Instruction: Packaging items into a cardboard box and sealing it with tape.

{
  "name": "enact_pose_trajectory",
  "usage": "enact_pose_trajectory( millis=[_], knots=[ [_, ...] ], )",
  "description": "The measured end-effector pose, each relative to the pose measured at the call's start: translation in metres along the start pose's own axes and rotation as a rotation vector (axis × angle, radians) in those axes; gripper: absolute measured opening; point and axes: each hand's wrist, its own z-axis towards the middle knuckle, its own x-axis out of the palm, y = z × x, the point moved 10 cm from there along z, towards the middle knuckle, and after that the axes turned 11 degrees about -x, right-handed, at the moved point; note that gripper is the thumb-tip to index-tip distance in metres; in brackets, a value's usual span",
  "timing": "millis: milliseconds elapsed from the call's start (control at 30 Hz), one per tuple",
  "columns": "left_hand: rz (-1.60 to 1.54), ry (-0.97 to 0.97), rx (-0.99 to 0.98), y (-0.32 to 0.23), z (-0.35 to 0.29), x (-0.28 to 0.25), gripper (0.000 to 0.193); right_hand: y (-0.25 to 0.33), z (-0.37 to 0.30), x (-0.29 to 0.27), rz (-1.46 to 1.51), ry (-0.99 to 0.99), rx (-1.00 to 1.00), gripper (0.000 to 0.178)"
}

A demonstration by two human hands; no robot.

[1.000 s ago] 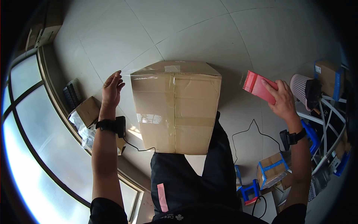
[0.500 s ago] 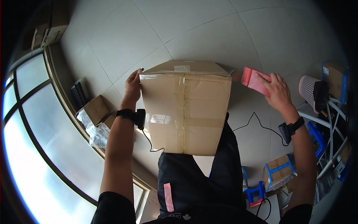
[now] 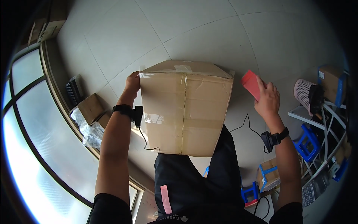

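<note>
A large taped cardboard box (image 3: 203, 108) stands upright in front of my legs, its top edge away from me. Clear tape runs down its middle seam, and shorter tape pieces cross its left side and far edge. My left hand (image 3: 132, 82) grips the far left corner of the box, with the fingers partly hidden by the edge. Right of the box and apart from it, my right hand (image 3: 268, 99) holds a flat, red rectangular block (image 3: 251, 85), tilted, thumb and fingers wrapped round it. The block's exact kind cannot be made out.
Frosted window panes (image 3: 48, 115) line the left, beside small cartons with plastic wrap (image 3: 87, 127). At right are a pink basket (image 3: 304, 93), a blue stool (image 3: 307, 143), a metal rack and a blue-taped carton (image 3: 269, 173). Cables hang from both wrist straps.
My right hand has drawn down and slightly left, turning the red block to a steeper tilt. My left hand stays on the box corner, and the box has barely shifted.
</note>
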Motion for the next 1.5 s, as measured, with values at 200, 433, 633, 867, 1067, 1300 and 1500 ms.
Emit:
enact_pose_trajectory(
  millis=[200,433,633,867,1067,1300,1500],
  knots=[
    [0.277,-0.54,0.78,-0.114,-0.146,-0.008,0.025,0.064,-0.072,0.014,1.005,0.011,-0.157,0.069],
    [0.876,-0.146,1.111,-0.139,-0.171,0.105,0.031,0.19,-0.023,0.008,0.664,0.039,-0.544,0.06],
    [0.903,-0.004,0.87,-0.143,-0.144,0.116,0.038,0.133,0.051,-0.01,0.272,-0.189,-0.391,0.068],
    [0.434,-0.426,0.609,-0.089,-0.098,-0.001,0.066,0.046,0.058,0.056,0.729,0.001,0.208,0.088],
    [-0.01,0.208,0.263,-0.057,-0.059,0.027,0.062,0.094,0.071,0.06,0.955,0.225,-0.072,0.094],
    [0.81,-0.015,0.722,-0.128,-0.119,0.061,0.037,0.161,0.079,0.029,0.391,0.28,-0.245,0.09],
    [0.739,-0.049,0.996,-0.136,-0.153,0.087,0.031,0.162,0.073,0.015,0.376,0.188,-0.258,0.087]
  ],
)
